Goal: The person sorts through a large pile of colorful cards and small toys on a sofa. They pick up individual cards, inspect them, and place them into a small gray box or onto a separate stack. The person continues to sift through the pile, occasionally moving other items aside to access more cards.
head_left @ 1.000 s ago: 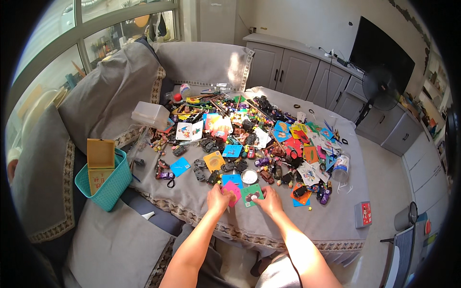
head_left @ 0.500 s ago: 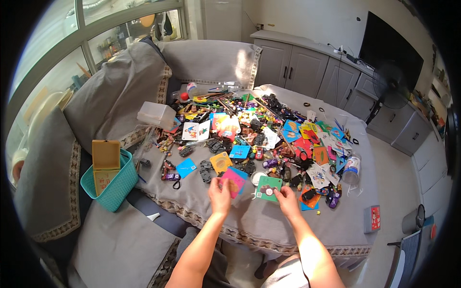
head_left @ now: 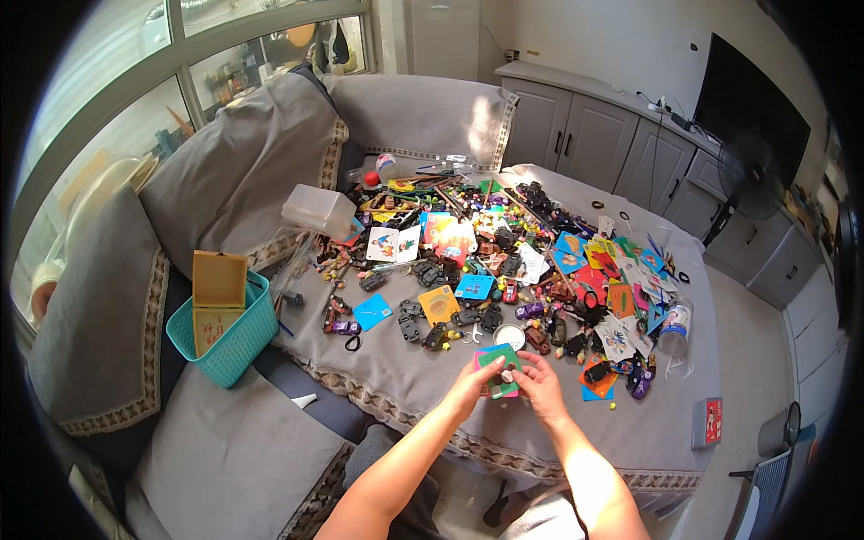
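Close to the near edge of the cloth-covered table, my left hand (head_left: pixel 474 382) pinches a small stack of picture cards, with pink and blue ones showing behind. On top of them lies a green card (head_left: pixel 504 364) with a small picture, and my right hand (head_left: pixel 542 387) grips its right side. Both hands nearly meet around the stack. Just beyond them stands a small round white-topped tub (head_left: pixel 509 337). A yellow-orange card (head_left: pixel 440 306) and a blue card (head_left: pixel 373 312) lie flat farther left, beside dark toy cars (head_left: pixel 409 326).
A mixed heap of toys, pencils and cards spreads over the grey tablecloth (head_left: pixel 405 378). At left, a teal basket (head_left: pixel 236 346) holds an open yellow box (head_left: pixel 220 281). A clear plastic bin (head_left: pixel 319 210) lies at the back left; a clear jar (head_left: pixel 675 331) and red-grey box (head_left: pixel 707 423) sit right.
My hands have come together. The green card has moved onto the pink and blue cards in my left hand. The whole view has shifted slightly.
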A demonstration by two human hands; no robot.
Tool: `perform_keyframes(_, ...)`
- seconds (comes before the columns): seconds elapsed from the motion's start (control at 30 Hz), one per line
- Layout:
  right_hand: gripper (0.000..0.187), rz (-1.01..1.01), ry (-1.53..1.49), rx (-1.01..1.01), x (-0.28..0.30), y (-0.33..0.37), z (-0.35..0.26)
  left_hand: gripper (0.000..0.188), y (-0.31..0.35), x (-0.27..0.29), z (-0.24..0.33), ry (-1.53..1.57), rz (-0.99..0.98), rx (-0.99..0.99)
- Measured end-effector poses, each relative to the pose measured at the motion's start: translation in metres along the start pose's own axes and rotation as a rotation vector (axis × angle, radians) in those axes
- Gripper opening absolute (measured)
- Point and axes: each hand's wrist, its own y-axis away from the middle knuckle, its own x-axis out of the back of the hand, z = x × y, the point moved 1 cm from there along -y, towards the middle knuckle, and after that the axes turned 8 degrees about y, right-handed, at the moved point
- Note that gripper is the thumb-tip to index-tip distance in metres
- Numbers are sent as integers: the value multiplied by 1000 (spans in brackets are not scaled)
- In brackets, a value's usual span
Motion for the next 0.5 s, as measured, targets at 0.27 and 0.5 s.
perform_keyframes(0.27,60,97,831,367,-1,7,-11,35,-9,11,-8,148,0,-55)
perform_keyframes(0.5,104,-89,1181,520,-3,12,-21,37,-7,0,-21,-186,-36,128)
